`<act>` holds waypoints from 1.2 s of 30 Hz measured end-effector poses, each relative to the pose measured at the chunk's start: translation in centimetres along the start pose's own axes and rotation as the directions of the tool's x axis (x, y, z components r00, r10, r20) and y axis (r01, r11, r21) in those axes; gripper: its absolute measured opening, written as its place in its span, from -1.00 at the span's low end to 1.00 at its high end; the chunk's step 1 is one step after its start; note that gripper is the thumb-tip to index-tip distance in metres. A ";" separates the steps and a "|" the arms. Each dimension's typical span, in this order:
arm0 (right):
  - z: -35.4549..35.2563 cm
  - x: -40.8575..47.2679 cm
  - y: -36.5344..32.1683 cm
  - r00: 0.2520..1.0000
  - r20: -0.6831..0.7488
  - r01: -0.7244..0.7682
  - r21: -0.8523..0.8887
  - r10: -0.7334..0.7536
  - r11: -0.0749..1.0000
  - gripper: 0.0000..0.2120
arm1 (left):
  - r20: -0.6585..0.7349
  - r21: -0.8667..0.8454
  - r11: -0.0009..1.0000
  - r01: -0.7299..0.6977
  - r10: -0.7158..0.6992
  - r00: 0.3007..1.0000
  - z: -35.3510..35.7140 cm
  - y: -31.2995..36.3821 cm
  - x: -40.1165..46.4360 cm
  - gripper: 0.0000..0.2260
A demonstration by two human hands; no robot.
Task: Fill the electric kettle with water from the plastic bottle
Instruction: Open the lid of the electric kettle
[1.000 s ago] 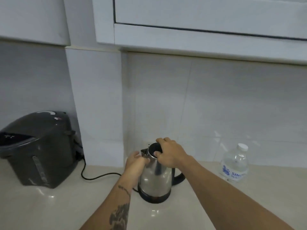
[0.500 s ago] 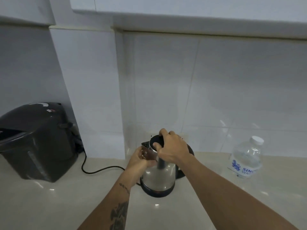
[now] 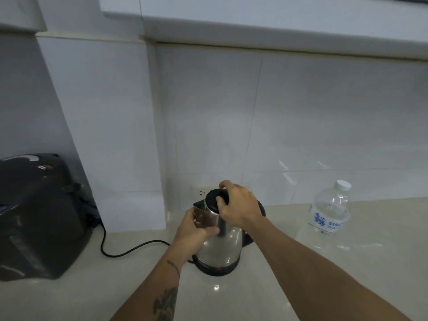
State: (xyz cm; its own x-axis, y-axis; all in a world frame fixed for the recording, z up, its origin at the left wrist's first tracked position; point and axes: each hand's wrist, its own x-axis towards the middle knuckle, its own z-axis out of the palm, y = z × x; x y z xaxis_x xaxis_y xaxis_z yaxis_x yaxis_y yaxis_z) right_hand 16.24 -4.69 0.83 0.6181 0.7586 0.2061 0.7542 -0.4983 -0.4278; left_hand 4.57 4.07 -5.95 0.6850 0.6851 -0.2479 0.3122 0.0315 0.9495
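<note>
A steel electric kettle with a black base and black lid stands on the pale counter, in the middle of the view. My left hand holds its body just under the spout. Over the top, my right hand grips the black lid with fingers wrapped round its edge. The handle is mostly hidden behind my right wrist. A clear plastic water bottle with a white cap and blue label stands upright to the right, near the tiled wall, well apart from both hands.
A dark thermo pot sits at the left by the wall, and a black cord runs from there towards the kettle. A wall socket is behind the kettle. Cabinets hang overhead.
Both hands stay on the kettle; my left hand has slid slightly down the body. The camera has tilted, shifting the scene in the frame.
</note>
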 end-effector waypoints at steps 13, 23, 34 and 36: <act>-3.1 -1.4 4.5 0.897 -0.021 -0.180 0.895 0.442 0.408 -0.80 | 0.012 0.016 1.000 -0.021 0.021 1.000 -0.1 0.1 -0.2 -0.34; -2.2 -2.8 8.7 0.859 0.167 -0.296 0.933 0.484 0.203 -0.73 | -0.015 0.048 0.999 -0.018 0.019 1.000 1.0 0.6 -0.8 -0.27; 0.7 -2.6 12.5 0.879 0.310 -0.467 0.709 0.361 0.528 -0.68 | -0.049 0.141 0.988 0.056 -0.050 0.998 2.3 0.2 -1.4 -0.22; 1.3 -2.6 13.0 0.873 0.349 -0.487 0.656 0.341 0.576 -0.74 | -0.063 0.158 0.986 0.050 -0.040 0.997 2.6 -0.1 -1.5 -0.22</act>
State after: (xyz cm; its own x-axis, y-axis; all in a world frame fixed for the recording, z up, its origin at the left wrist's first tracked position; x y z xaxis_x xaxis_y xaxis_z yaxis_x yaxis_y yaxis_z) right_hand 24.17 -12.60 -6.45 0.7195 0.6386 -0.2730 -0.0126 -0.3810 -0.9245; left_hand 5.25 1.14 -6.21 0.6291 0.7276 -0.2734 0.4459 -0.0497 0.8937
